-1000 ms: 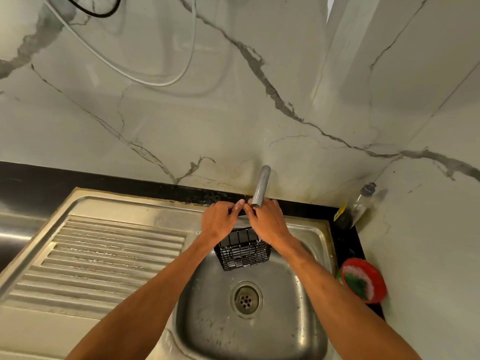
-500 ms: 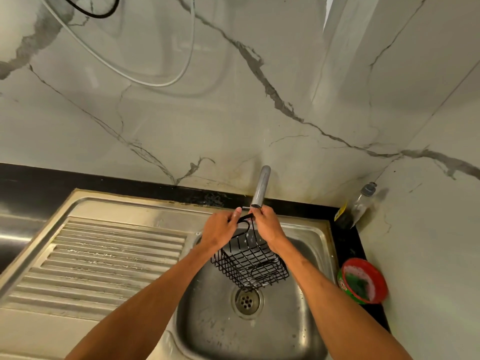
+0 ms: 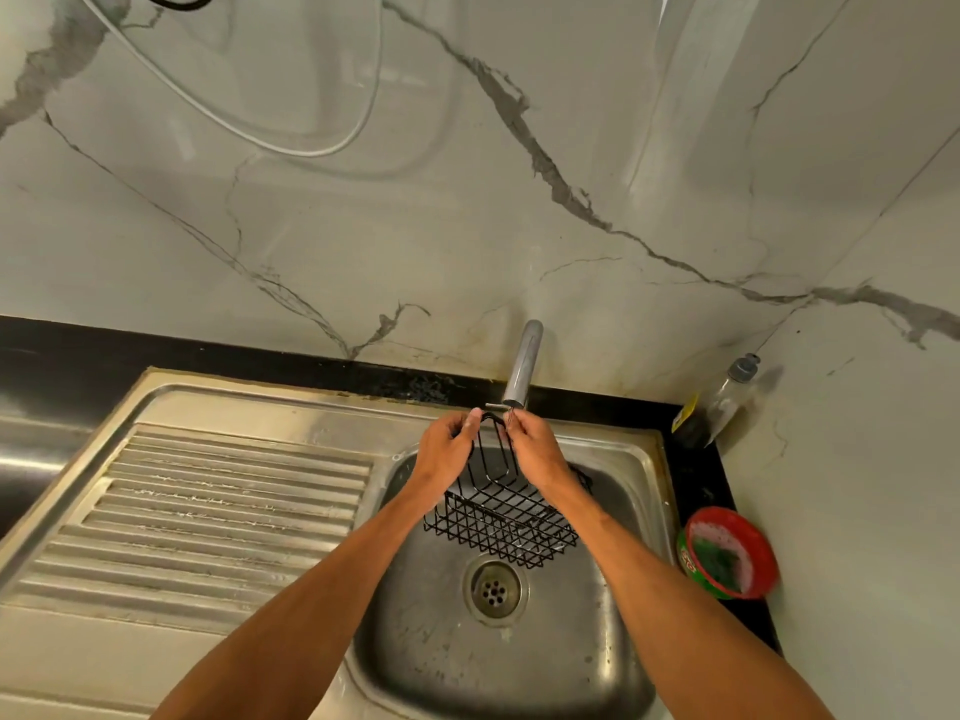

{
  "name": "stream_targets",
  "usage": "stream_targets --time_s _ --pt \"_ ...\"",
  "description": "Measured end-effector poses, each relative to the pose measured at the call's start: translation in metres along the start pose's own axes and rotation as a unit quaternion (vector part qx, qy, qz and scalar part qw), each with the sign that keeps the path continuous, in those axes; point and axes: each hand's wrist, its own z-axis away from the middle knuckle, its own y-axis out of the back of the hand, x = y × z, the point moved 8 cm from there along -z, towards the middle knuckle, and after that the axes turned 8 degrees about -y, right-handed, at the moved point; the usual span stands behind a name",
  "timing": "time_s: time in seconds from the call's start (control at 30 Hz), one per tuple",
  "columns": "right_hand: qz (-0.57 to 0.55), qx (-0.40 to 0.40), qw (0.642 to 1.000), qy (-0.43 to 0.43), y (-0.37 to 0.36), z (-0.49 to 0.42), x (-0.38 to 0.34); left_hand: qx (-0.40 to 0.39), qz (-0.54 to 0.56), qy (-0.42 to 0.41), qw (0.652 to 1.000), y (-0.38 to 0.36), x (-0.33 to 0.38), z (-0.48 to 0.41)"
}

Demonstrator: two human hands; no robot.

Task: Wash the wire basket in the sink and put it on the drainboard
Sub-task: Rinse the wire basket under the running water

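A black wire basket [image 3: 504, 517] hangs tilted over the steel sink bowl [image 3: 613, 641], above the drain. My left hand [image 3: 444, 452] and my right hand [image 3: 535, 452] both pinch its looped hook at the top, just under the tap spout [image 3: 522, 368]. The ribbed drainboard [image 3: 208, 517] lies to the left of the bowl. I cannot tell whether water is running.
A red tub [image 3: 730, 553] with a green scrub pad sits on the black counter right of the sink. A clear bottle [image 3: 719, 402] stands in the back right corner. The marble wall rises close behind the tap, with cables hanging at upper left.
The basket has swung out from under my hands and now hangs lower toward the drain. Both hands have stayed at its hook under the spout.
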Motion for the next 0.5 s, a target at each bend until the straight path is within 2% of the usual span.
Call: stream_targets --time_s 0.07,0.13,0.23,0.33,0.5 --pt "0.008 -0.008 1.000 0.007 -0.008 0.002 -0.005 -0.027 -0.037 -0.022 0.999 -0.009 0.011 0.001" --pt "0.001 -0.005 1.000 0.028 -0.014 0.003 -0.011 -0.002 -0.052 -0.032 0.998 -0.005 0.018 -0.001" --pt "0.019 0.008 0.998 0.058 -0.015 0.006 -0.016 0.041 0.023 -0.014 0.999 0.009 0.013 -0.003" --pt "0.138 0.076 0.984 0.088 -0.003 0.012 -0.003 0.074 0.100 0.018 0.992 0.017 0.002 0.003" --pt "0.311 0.043 0.934 0.168 -0.036 0.031 -0.020 0.093 0.161 0.065 0.980 0.016 -0.015 0.008"
